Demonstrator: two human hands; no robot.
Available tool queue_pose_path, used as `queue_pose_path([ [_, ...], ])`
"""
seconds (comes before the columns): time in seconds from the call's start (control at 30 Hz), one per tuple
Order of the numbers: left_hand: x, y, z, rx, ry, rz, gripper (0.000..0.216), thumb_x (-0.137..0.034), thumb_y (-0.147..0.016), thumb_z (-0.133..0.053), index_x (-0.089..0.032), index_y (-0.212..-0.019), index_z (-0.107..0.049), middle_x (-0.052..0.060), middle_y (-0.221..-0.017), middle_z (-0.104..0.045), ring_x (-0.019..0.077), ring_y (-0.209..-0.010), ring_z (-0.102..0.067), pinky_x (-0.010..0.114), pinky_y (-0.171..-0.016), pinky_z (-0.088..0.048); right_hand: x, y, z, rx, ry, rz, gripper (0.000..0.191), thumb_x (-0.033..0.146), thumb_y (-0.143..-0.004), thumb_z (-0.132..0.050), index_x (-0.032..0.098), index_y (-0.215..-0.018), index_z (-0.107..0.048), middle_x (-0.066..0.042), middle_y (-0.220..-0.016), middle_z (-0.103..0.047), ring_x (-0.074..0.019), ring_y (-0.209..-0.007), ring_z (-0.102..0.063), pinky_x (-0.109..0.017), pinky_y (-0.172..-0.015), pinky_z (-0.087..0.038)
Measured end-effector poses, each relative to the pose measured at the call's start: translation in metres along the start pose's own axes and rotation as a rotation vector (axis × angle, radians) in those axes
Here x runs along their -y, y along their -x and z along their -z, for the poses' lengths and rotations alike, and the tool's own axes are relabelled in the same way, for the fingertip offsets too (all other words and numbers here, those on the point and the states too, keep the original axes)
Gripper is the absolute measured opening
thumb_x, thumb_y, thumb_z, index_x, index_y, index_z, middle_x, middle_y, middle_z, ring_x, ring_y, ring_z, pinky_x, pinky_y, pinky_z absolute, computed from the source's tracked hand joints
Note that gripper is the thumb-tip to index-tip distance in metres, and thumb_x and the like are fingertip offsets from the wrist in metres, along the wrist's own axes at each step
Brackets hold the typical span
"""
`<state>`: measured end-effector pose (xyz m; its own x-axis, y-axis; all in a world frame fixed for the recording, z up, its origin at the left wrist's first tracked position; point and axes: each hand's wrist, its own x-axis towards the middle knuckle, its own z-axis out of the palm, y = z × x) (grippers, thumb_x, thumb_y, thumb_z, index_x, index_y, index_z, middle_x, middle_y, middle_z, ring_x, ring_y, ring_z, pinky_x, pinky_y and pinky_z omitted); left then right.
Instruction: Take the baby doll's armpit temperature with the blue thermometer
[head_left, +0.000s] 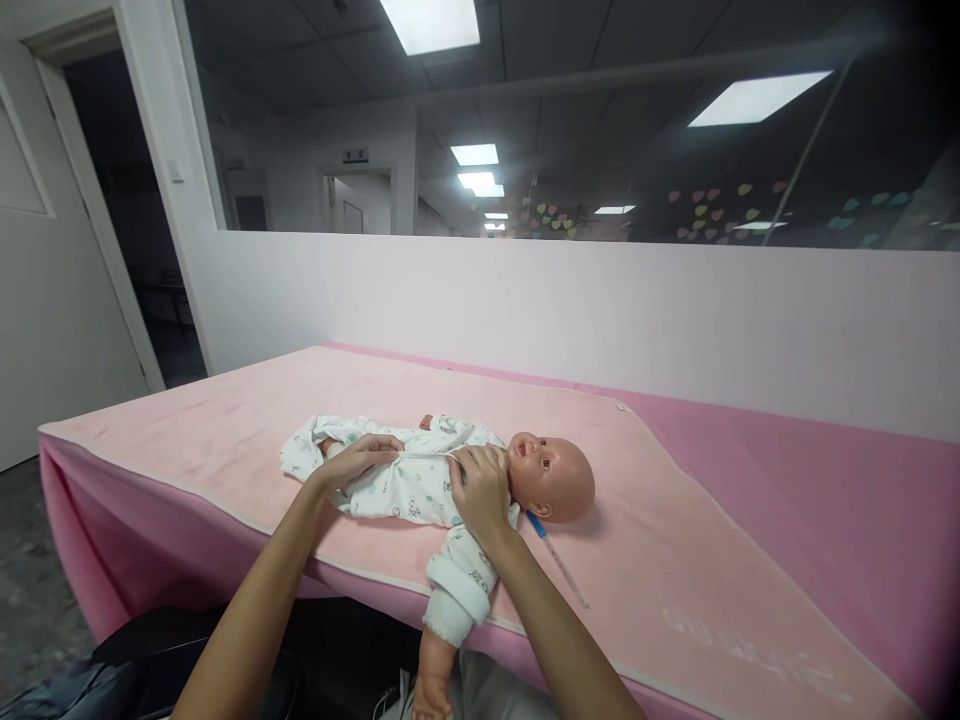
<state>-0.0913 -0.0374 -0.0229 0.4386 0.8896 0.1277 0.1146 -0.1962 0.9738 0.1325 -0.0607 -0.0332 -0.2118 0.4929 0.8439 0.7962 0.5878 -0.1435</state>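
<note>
A baby doll (561,478) lies on its back on the pink mat, its bald head to the right. It wears a white printed baby garment (409,498) with long sleeves. My left hand (366,456) rests over the doll's lower front, fingertips closed on the garment's cloth. Near the chest and neck, my right hand (481,485) is bent over the garment, its fingers closed on the cloth. A thin white edge or tie runs taut between both hands; which one it is, I cannot tell. One doll arm (437,668) hangs over the table's front edge.
A thermometer-like stick with a blue end (556,558) lies beside the doll's head. The pale pink mat (675,570) covers a darker pink cloth (825,470) on the table. Behind stands a white wall (600,310) with a window; a doorway is at left.
</note>
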Motion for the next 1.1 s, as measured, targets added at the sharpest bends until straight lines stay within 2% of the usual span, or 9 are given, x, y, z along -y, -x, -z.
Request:
queue_pose_path([
  [0.13,-0.001,0.000,0.001,0.030,-0.129,-0.045,0.024,-0.035,-0.072,-0.061,-0.015,-0.084,-0.064,0.003,-0.079,-0.061,0.0140,-0.070,-0.054,0.021,-0.060,-0.040,0.000,0.000,0.000,-0.005,-0.005,-0.012,0.016,0.020,-0.084,-0.045,0.019,-0.071,-0.055,-0.001,-0.072,-0.059,-0.0152,-0.073,-0.047,-0.033,-0.086,-0.029],
  [0.23,0.002,-0.001,0.003,0.030,-0.261,-0.093,0.029,-0.032,-0.064,-0.069,-0.016,-0.089,-0.066,0.004,-0.092,-0.064,0.0187,-0.086,-0.056,0.024,-0.072,-0.042,-0.001,0.000,-0.001,-0.008,-0.009,-0.015,0.016,0.020,-0.084,-0.045,0.020,-0.070,-0.054,-0.001,-0.072,-0.059,-0.0153,-0.073,-0.047,-0.033,-0.085,-0.029],
  [0.3,0.004,-0.002,0.003,0.005,-0.309,-0.093,0.033,-0.031,-0.061,-0.071,-0.017,-0.090,-0.067,0.005,-0.096,-0.064,0.0206,-0.090,-0.056,0.026,-0.075,-0.043,-0.001,0.000,-0.001,-0.011,-0.014,-0.014,0.016,0.021,-0.084,-0.045,0.020,-0.070,-0.054,-0.001,-0.072,-0.059,-0.0152,-0.072,-0.047,-0.033,-0.084,-0.030],
  [0.53,0.007,-0.002,0.001,-0.080,-0.256,-0.054,0.028,-0.035,-0.065,-0.068,-0.016,-0.086,-0.070,0.006,-0.091,-0.068,0.0219,-0.085,-0.059,0.027,-0.069,-0.047,0.000,0.001,0.000,-0.013,-0.021,-0.018,0.015,0.020,-0.084,-0.046,0.020,-0.072,-0.054,-0.001,-0.074,-0.059,-0.0151,-0.074,-0.047,-0.033,-0.085,-0.030],
  [0.77,0.009,-0.005,0.004,-0.066,-0.230,-0.164,0.021,-0.032,-0.063,-0.070,-0.015,-0.074,-0.070,0.006,-0.087,-0.065,0.0176,-0.082,-0.057,0.024,-0.069,-0.044,0.001,0.000,0.001,-0.020,-0.013,0.006,0.016,0.022,-0.084,-0.045,0.020,-0.070,-0.054,-0.001,-0.073,-0.059,-0.0149,-0.074,-0.047,-0.033,-0.086,-0.029],
  [0.97,0.010,-0.002,0.002,-0.178,-0.215,-0.049,0.029,-0.032,-0.058,-0.074,-0.015,-0.081,-0.069,0.007,-0.086,-0.065,0.0178,-0.078,-0.058,0.024,-0.063,-0.045,0.002,0.000,0.003,-0.009,-0.008,-0.017,0.016,0.021,-0.085,-0.044,0.020,-0.072,-0.054,-0.001,-0.073,-0.059,-0.0148,-0.074,-0.048,-0.033,-0.087,-0.029],
  [1.1,0.012,-0.003,0.002,-0.205,-0.140,-0.018,0.035,-0.029,-0.054,-0.076,-0.015,-0.084,-0.067,0.005,-0.080,-0.064,0.0162,-0.072,-0.057,0.024,-0.060,-0.045,0.002,0.000,0.003,-0.006,-0.002,-0.013,0.017,0.021,-0.085,-0.044,0.020,-0.072,-0.054,-0.001,-0.073,-0.058,-0.0148,-0.074,-0.048,-0.033,-0.086,-0.029],
])
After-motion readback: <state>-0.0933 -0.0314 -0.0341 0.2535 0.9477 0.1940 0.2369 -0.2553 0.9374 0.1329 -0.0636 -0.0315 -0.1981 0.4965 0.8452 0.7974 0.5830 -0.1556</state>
